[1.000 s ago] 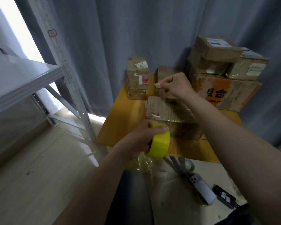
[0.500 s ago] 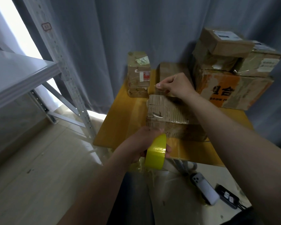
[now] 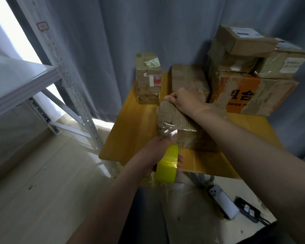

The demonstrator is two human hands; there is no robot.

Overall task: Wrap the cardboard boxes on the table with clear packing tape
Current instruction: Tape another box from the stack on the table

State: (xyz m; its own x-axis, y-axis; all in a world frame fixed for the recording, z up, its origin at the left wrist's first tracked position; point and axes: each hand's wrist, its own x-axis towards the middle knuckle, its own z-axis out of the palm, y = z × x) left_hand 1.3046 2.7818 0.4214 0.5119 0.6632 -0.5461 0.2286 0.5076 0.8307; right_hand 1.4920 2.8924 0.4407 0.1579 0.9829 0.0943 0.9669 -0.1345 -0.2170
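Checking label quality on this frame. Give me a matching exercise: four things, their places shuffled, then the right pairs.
1 yellow tape roll
2 torn corrugated cardboard box
3 white smartphone
4 orange-printed cardboard box

A on the floor
B in the left hand
C under smaller stacked boxes
D held at its far edge by the right hand

Pairs: 1-B, 2-D, 3-A, 4-C
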